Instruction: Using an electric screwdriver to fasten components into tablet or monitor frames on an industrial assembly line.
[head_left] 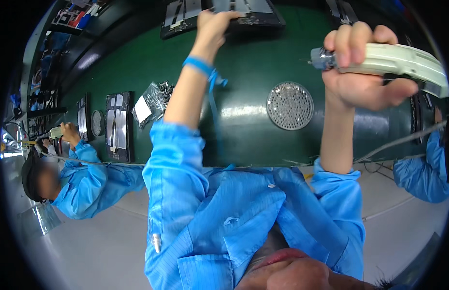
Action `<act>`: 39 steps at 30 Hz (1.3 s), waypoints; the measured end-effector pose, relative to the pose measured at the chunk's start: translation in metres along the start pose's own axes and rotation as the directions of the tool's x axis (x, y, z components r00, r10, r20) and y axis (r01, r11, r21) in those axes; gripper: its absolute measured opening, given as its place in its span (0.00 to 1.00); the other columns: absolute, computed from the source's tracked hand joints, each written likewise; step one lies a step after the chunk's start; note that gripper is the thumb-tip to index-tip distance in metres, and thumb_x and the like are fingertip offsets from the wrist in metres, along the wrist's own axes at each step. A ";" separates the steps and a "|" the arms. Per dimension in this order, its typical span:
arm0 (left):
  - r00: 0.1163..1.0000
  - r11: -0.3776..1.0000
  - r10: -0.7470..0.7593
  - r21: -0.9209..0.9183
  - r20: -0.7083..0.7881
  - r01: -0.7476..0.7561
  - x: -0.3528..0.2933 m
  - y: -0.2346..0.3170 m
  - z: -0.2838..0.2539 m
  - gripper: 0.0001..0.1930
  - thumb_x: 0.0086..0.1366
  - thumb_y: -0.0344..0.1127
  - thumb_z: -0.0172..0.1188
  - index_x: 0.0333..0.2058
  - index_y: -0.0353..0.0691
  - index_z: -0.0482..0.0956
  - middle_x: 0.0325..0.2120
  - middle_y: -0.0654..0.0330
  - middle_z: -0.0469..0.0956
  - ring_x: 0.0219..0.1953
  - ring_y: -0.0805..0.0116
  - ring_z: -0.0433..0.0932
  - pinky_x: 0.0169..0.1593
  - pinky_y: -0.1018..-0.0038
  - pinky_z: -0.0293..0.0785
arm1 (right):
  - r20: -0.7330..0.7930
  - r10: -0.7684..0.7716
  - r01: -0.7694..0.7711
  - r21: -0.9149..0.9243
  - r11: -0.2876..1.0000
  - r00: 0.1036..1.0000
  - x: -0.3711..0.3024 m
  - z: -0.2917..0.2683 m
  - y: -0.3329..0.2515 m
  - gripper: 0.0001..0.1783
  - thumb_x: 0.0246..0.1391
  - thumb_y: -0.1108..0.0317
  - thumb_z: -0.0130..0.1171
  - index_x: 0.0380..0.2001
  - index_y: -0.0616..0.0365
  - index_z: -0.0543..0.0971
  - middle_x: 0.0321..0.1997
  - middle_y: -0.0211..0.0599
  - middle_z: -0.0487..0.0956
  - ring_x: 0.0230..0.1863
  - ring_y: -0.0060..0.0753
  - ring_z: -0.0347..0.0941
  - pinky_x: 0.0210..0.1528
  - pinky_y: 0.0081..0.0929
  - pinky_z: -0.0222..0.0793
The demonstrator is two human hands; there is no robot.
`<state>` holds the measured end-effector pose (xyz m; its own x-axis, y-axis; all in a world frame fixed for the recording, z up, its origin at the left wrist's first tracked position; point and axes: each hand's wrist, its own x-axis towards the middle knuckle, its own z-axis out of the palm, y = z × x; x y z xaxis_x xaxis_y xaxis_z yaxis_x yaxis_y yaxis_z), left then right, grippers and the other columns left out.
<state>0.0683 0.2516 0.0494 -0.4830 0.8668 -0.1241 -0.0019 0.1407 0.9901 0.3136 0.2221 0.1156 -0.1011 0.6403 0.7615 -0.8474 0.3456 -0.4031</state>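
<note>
At the far edge of the bench, my left hand (215, 25) is closed on the near left part of a black flat electronic unit (260, 15), with some fingers hidden behind it. A second such unit (178, 19) lies just left of that hand. A blue wrist strap (198, 64) circles my left wrist, its band trailing down. Raised at the right, my right hand (357, 72) wraps round a pale green electric screwdriver (403, 59). Its thin bit points left, in the air. Below and left of this hand, a round perforated metal screw tray (290, 106) rests on the bench.
The green bench (243, 140) runs across the view. Left of my left forearm lie a clear plastic bag of small dark parts (156, 101) and another black unit (119, 125). A grey cable (398, 141) crosses at right. Co-workers sit at left (84, 179) and right (422, 169).
</note>
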 end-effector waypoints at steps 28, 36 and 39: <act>0.907 0.736 0.403 0.548 0.118 -0.398 -0.278 -0.107 -0.103 0.44 0.48 0.34 0.66 0.61 0.28 0.54 0.57 0.39 0.56 0.59 0.45 0.58 0.61 0.58 0.55 | -0.123 0.327 -0.347 -0.219 0.912 0.937 -0.130 -0.024 0.052 0.37 0.39 0.47 0.73 0.36 0.52 0.58 0.22 0.28 0.66 0.20 0.19 0.63 0.23 0.17 0.63; 0.919 0.790 0.389 0.489 0.065 -0.369 -0.280 -0.111 -0.103 0.43 0.48 0.35 0.65 0.61 0.27 0.53 0.57 0.39 0.56 0.59 0.45 0.58 0.62 0.58 0.54 | -0.117 0.317 -0.336 -0.227 0.914 0.941 -0.132 -0.022 0.054 0.35 0.41 0.49 0.72 0.37 0.53 0.57 0.22 0.28 0.66 0.20 0.19 0.62 0.23 0.17 0.63; 0.913 0.784 0.402 0.487 0.073 -0.385 -0.281 -0.112 -0.103 0.43 0.48 0.35 0.65 0.61 0.28 0.54 0.57 0.39 0.56 0.59 0.45 0.58 0.62 0.58 0.54 | -0.104 0.324 -0.339 -0.214 0.916 0.940 -0.133 -0.021 0.053 0.34 0.41 0.50 0.72 0.36 0.52 0.58 0.22 0.28 0.66 0.20 0.19 0.62 0.22 0.17 0.62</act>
<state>0.1141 -0.0575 -0.0197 -0.3777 0.8824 0.2804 0.6109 0.0099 0.7916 0.2931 0.1699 -0.0176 -0.3152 0.7853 0.5329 -0.6308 0.2462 -0.7359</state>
